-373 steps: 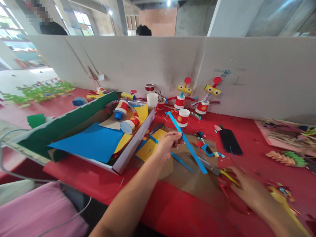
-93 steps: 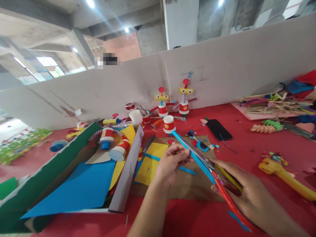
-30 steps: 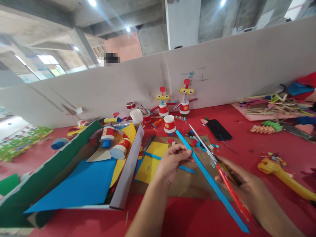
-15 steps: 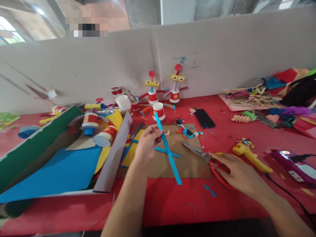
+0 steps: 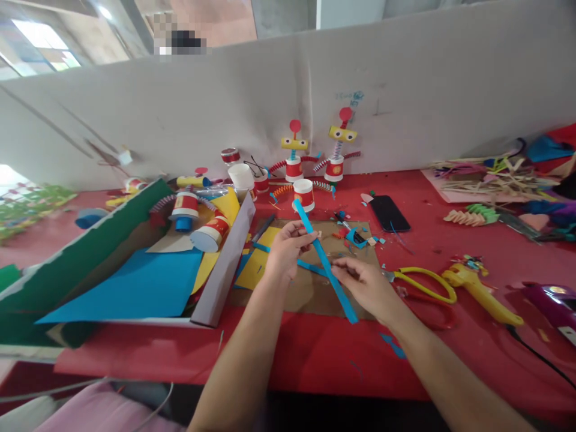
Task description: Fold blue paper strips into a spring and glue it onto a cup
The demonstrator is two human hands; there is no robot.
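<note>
Red tabletop point(image 5: 292, 348); held blue strip point(image 5: 324, 258) points forward-left.

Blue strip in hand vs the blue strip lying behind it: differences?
Support: the held strip is in the left hand; the lying strip is down on the work surface.
Angle: the held strip runs steeply in the image, the lying strip at a shallower slant.
Visibility: the held strip shows most of its length; the left hand hides part of the lying strip.
Shared: blue, narrow.

Scissor handles point(image 5: 400, 275) between mat point(image 5: 315, 297) and glue gun point(image 5: 483, 294); box point(image 5: 225, 264) left of mat; two figures point(image 5: 294, 169) behind, before partition point(image 5: 225, 102).
</note>
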